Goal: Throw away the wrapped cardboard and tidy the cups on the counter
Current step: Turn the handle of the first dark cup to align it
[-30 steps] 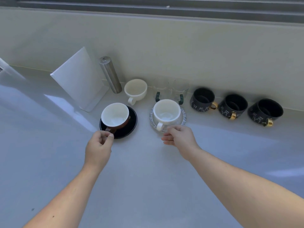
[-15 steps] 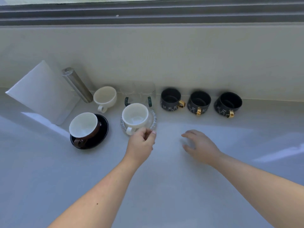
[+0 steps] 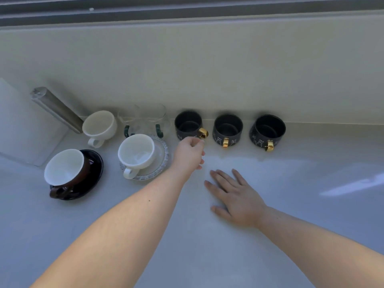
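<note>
Here the left hand (image 3: 190,151) pinches the leftmost black mug's (image 3: 188,124) right-pointing gold handle; right hand (image 3: 232,196) lies flat, spread.

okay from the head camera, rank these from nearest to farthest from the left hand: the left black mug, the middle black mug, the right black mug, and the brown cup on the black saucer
1. Left black mug: right at the left hand, fingers by its gold handle.
2. Middle black mug: next along the wall, to the right.
3. Right black mug: far right of the row.
4. Brown cup: far left, on the black saucer.

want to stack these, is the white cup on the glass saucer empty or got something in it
Empty, as far as the view shows: the white cup stands upright on the glass saucer, and its pale inner bottom is bare, with no liquid visible.
</note>
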